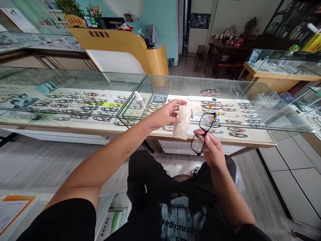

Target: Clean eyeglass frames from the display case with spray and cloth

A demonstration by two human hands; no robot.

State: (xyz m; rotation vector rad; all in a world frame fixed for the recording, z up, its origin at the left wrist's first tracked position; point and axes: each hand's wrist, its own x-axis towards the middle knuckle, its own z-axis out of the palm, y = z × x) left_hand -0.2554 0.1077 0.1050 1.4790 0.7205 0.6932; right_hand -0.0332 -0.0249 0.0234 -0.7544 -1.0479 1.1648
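My left hand [167, 115] holds a folded pale cloth [183, 123] between thumb and fingers, and the cloth hangs down over the front edge of the glass showcase [213, 139]. To its right, my right hand [213, 149] pinches a pair of black-framed glasses [207, 122] near the bridge. The glasses are tilted nearly upright, and their lenses look speckled with droplets. Cloth and glasses are apart. A small white bottle [139, 99] is on the glass top, left of my left hand.
Rows of eyeglasses [100, 108] lie inside the showcase. Behind it is a yellow-and-white counter [156, 62]. Drawers [296, 177] are at the right. At the lower left, a white surface holds an orange-edged paper [13, 212] beside a green-and-white box [115, 221].
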